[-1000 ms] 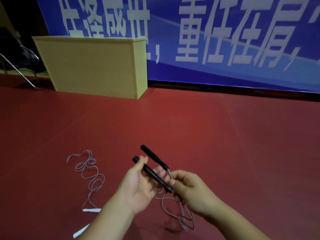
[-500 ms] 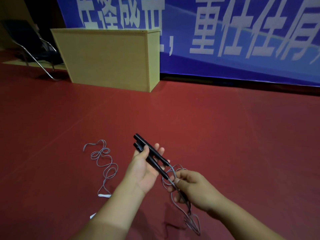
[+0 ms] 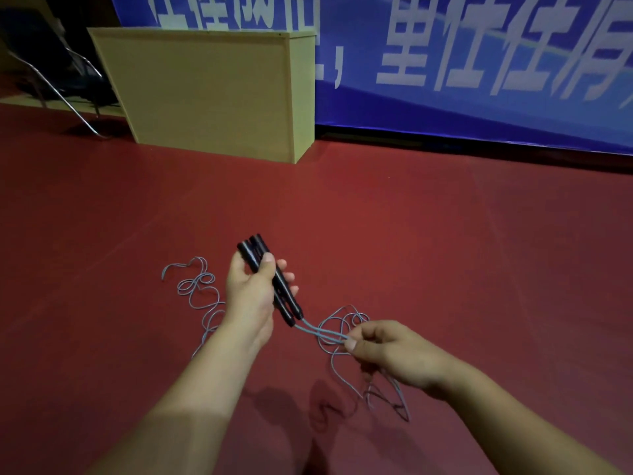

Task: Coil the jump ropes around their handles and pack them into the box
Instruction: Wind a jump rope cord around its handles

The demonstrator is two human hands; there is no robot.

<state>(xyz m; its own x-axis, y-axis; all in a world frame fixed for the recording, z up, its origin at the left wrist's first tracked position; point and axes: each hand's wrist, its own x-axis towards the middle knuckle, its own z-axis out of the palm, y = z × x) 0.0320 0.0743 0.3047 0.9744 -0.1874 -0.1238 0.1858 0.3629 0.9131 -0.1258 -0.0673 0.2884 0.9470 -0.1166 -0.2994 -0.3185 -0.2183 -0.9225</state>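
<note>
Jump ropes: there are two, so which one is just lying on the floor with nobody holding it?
The loose grey rope on the red floor, behind the left hand. The other rope's black handles are in that hand, its cord pinched by the right hand.

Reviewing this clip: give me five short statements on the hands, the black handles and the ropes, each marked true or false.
1. The left hand grips two black jump-rope handles held together. True.
2. The right hand is empty. False: it pinches the grey cord just below the handles.
3. A second grey rope lies loose on the red floor, to the left of the left hand. True.
4. The cord is already coiled tightly around the handles. False: it trails in loose loops.
5. The handles rest on the floor. False: they are held above it.
</note>
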